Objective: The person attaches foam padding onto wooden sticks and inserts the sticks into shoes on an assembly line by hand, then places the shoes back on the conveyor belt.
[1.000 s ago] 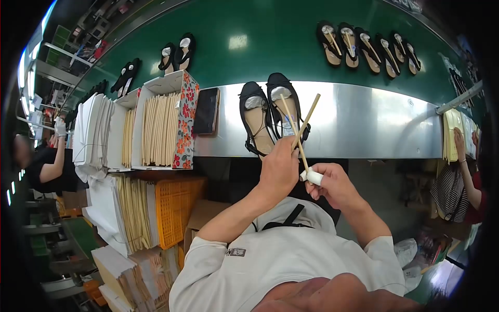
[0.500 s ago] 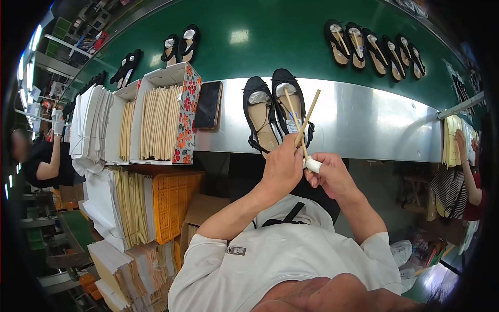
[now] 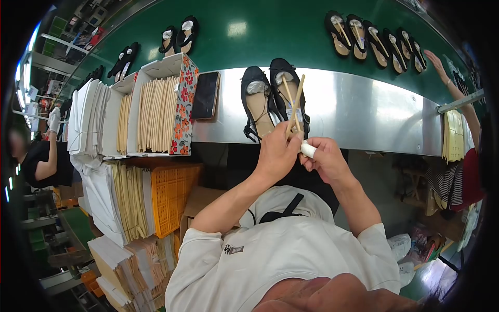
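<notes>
My left hand (image 3: 278, 152) is closed around two thin wooden sticks (image 3: 298, 96), which cross each other and point away from me over the right-hand shoe. My right hand (image 3: 326, 160) is beside it, fingers pinched together, with a white wrapping (image 3: 308, 150) on the thumb; what lies between its fingertips is hidden. Just beyond my hands, a pair of black flat shoes with straps rests on the metal ledge: the left-hand shoe (image 3: 255, 104) and the right-hand shoe (image 3: 281, 70). White stuffing shows in both toes.
Left of the shoes are a dark phone (image 3: 206, 96) and a flowered box (image 3: 185, 117) of wooden sticks. More black shoes (image 3: 358, 37) line the green surface. Below left is an orange crate (image 3: 169, 200). A co-worker's arm (image 3: 457, 93) reaches in at right; another person (image 3: 49, 158) is at far left.
Both hands have shifted slightly left and away from me, and the held sticks now sit farther over the right-hand shoe. A co-worker's hand at right has reached out over the green surface.
</notes>
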Tool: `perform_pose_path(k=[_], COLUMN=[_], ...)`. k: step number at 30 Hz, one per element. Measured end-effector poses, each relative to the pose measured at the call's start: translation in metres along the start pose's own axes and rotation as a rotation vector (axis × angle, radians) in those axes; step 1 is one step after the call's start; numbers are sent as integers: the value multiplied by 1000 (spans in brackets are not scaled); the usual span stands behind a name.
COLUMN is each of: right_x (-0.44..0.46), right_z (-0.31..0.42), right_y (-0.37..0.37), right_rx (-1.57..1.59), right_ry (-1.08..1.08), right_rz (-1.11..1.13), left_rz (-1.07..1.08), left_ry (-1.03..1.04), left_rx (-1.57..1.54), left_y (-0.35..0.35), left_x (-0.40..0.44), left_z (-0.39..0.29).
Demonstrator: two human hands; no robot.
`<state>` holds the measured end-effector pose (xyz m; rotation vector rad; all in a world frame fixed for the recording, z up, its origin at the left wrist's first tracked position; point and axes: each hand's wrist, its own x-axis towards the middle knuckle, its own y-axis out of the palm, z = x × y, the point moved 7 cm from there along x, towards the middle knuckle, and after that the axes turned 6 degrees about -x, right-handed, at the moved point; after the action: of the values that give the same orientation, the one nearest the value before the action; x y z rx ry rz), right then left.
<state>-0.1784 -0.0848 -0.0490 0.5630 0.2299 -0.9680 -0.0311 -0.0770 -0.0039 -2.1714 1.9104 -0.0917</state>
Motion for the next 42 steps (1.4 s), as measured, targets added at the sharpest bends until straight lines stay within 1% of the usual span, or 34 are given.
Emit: perform_pose_path(k=[2, 4, 9, 11, 12, 14, 18, 20, 21, 23, 24, 26, 27, 29, 30, 32, 33, 35, 39, 41, 42], right_x=[-1, -1, -2, -1, -1, 0, -1, -5, -4, -12, -13, -16, -16, -10, -10, -6, -6, -4, -7, -10, -9], right_z=[-2, 0, -3, 1, 0, 4, 7, 19, 19, 38, 40, 40, 42, 33, 34, 27, 27, 25, 27, 34, 34], right_y=[0, 1, -2, -2, -1, 0, 8, 10, 9, 16, 15, 14, 16, 12, 10, 5, 2, -1, -1, 2, 2], right_rx=[14, 61, 7, -65, -63, -221, -323, -439, -439, -859, -861, -1002, -1004, -537, -538, -397, -396, -376, -394, -389, -391], right_ry=[16, 43, 68, -19, -18, -92, -164, -362, -362, -628, -632, -610, -610, -384, -384, -250, -250, -244, -203, -245, -252], right_rz=[-2, 20, -9, 13, 14, -3, -66, -156, -156, -232, -230, -260, -258, -145, -149, -107, -107, -84, -140, -193, -194], left_rz=[7, -37, -45, -37, -37, -38, -21, 19, 19, 52, 50, 76, 73, -17, -14, -134, -133, -222, -278, -209, -208], left_ry=[-23, -123, -115, -144, -145, -86, -68, -74, -74, -122, -118, -187, -188, -107, -107, 11, 11, 202, 164, -53, -45], left_rx=[4, -124, -119, -116, -115, -107, -126, -161, -161, -187, -187, -238, -240, -271, -273, -254, -253, -171, -192, -479, -479], left_y=[3, 4, 5, 4, 4, 3, 0, 0, -3, -3, -4, -2, -1, 0, 3, -1, 1, -2, 0, 14, 13], left_x=[2, 6, 8, 7, 7, 6, 7, 7, 7, 4, 4, 0, -2, -8, -12, -22, -27, -37, -46, -39, -37], left_z=[8, 17, 18, 15, 15, 11, 9, 7, 5, -1, -4, -2, 1, 3, 4, 0, 3, -3, 18, 38, 33])
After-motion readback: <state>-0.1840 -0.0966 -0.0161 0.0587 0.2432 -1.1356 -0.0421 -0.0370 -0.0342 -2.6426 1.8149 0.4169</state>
